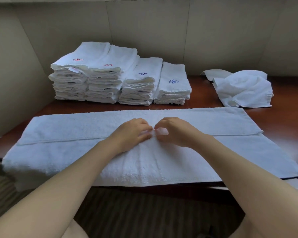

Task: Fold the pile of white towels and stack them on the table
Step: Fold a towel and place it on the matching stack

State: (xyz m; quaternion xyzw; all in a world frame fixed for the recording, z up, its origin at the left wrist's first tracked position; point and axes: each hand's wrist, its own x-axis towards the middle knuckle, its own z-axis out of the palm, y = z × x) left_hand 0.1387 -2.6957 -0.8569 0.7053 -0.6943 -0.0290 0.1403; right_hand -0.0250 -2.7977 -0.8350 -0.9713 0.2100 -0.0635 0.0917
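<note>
Two bare forearms reach in from the near edge over a striped, dark floor covering below the table lip. They meet at the middle of a long white terry towel (58, 152) spread lengthwise across the front of the dark reddish wooden table (286, 100). The towel is nubbly and thick, its far long edge folded toward the person so a straight hem runs left to right across it; its near edge hangs slightly over the table front.

The left hand (132, 133) and right hand (174, 131) sit knuckle to knuckle right at that hem, fingers curled inward and fingertips on the cloth. They seem to be pinching the fold's edge, though the grip itself is hidden under the fingers.

Farther back on the left stand four neat stacks of folded towels (110, 83), side by side and touching, stepping down in height from left to right. The two left stacks show red embroidered marks on top, the two right ones blue.

At the far right lies a crumpled heap of unfolded towels (243, 90), soft and rumpled, well apart from the stacks. Plain beige wall panels (144, 23) close off the back.
</note>
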